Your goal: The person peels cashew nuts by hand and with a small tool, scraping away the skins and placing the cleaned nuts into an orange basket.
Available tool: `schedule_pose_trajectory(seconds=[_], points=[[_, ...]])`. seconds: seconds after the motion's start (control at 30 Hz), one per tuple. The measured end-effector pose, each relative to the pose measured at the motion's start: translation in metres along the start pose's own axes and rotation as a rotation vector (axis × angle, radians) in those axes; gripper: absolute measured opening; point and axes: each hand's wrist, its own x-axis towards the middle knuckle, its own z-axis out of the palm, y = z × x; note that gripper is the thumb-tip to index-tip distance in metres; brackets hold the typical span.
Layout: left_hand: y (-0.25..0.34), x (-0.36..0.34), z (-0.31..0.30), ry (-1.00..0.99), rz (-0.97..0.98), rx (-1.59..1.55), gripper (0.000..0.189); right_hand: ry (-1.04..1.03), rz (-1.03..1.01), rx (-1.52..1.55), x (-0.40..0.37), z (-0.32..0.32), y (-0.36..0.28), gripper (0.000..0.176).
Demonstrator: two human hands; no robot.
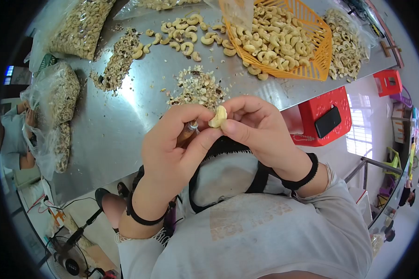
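A pale cashew nut [217, 116] is pinched between the fingertips of my two hands, just past the table's near edge. My right hand [258, 128] grips it with thumb and forefinger. My left hand [170, 146] is closed, its fingertips at the nut's other side. Tucked inside the left hand is a small tool with a brown wooden handle [186, 135] and a metal collar; its working end is hidden. Just beyond the hands lies a heap of cashew crumbs and skin [198, 86]. Loose whole cashews [187, 48] are scattered farther back.
An orange plastic basket [324, 51] of cashews stands at the back right of the metal table [104, 149]. Bags of nuts [81, 28] and crumbs [63, 93] line the left. A black phone [328, 122] rests on a red stool [307, 111]. Another person [15, 135] sits at far left.
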Motion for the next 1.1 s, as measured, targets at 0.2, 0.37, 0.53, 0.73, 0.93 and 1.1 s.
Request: schedule_pose_trajectory(seconds=[0.2,0.37,0.53,0.73,0.93,1.1], points=[[-0.008,0.006,-0.005,-0.112,-0.027,-0.079,0.022,0.028,0.071,0.053,0.009,-0.007,0.002,0.014],[-0.009,0.009,-0.006,-0.161,-0.074,-0.195,0.027,0.039,0.128,0.246,0.015,-0.012,0.002,0.012],[-0.012,0.011,-0.003,-0.126,-0.019,-0.118,0.027,0.044,0.162,0.327,0.021,-0.013,0.004,0.014],[-0.019,0.013,-0.002,-0.11,-0.039,-0.167,0.029,0.016,0.164,0.255,0.028,-0.015,0.004,0.026],[-0.018,0.014,-0.004,-0.129,-0.069,-0.152,0.03,0.007,0.179,0.182,0.033,-0.018,0.001,0.026],[-0.018,0.015,-0.005,-0.117,-0.088,-0.136,0.031,-0.023,0.087,0.144,0.034,-0.017,0.004,0.022]])
